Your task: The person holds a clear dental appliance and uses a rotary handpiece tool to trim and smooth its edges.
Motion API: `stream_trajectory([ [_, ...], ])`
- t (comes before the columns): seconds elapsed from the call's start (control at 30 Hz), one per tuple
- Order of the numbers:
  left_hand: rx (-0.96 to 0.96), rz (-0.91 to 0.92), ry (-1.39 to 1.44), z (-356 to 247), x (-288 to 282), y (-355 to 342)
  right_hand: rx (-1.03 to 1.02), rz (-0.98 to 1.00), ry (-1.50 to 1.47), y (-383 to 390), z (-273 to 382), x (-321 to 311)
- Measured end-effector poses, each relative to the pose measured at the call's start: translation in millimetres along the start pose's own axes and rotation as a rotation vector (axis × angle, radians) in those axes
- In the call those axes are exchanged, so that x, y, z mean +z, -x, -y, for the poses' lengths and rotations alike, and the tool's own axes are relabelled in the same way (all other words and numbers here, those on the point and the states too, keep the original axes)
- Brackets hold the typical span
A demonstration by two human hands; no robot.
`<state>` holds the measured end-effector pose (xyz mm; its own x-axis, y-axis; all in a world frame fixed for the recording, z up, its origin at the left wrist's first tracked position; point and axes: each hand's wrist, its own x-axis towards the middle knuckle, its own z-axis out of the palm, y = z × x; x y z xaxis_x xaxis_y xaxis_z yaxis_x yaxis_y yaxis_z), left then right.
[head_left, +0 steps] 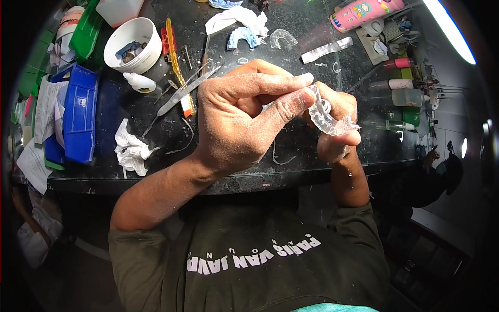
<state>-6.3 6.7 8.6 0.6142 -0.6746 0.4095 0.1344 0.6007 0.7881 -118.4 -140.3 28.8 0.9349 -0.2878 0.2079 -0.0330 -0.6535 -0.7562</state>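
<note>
A clear, tooth-shaped dental aligner (323, 124) is held up over the bench between my two hands. My left hand (244, 112) pinches its upper end between thumb and fingertips. On the far side, my right hand (339, 106) grips it, with the thumb under the ragged lower end. A small pale round piece shows between the right fingers and the aligner; what it is, I cannot make out. White dust coats both hands. Farther back on the bench lie a blue-and-white dental arch model (243, 38) and a second clear aligner (283, 38).
Left of my hands lie a metal spatula (176, 99), a white dropper bottle (139, 82), a white tub (133, 46), a blue bin (78, 117) and crumpled tissue (131, 148). A pink bottle (366, 13) and several small bottles stand to the right. Other people are partly visible at both sides.
</note>
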Motion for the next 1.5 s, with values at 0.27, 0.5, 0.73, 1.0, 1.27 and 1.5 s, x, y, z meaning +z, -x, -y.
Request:
stream_trajectory([
  [0.27,0.012,-0.013,-0.013,1,0,-1,0.025,0.004,-0.023,-3,7,2],
  [0.5,0.000,-0.037,-0.007,1,-1,-1,-0.041,0.030,0.017,1,-3,-3],
  [0.73,0.043,-0.025,-0.039,1,-1,-2,-0.177,-0.009,-0.103,1,-7,-1],
  [1.0,0.082,-0.007,-0.005,1,5,-5,-0.201,-0.039,-0.113,0,-13,-3],
  [1.27,-0.091,0.042,0.065,2,3,1,-0.170,-0.045,-0.113,0,-15,-1],
  [1.5,-0.067,0.034,0.074,1,3,0,-0.202,-0.039,-0.116,0,-15,2],
])
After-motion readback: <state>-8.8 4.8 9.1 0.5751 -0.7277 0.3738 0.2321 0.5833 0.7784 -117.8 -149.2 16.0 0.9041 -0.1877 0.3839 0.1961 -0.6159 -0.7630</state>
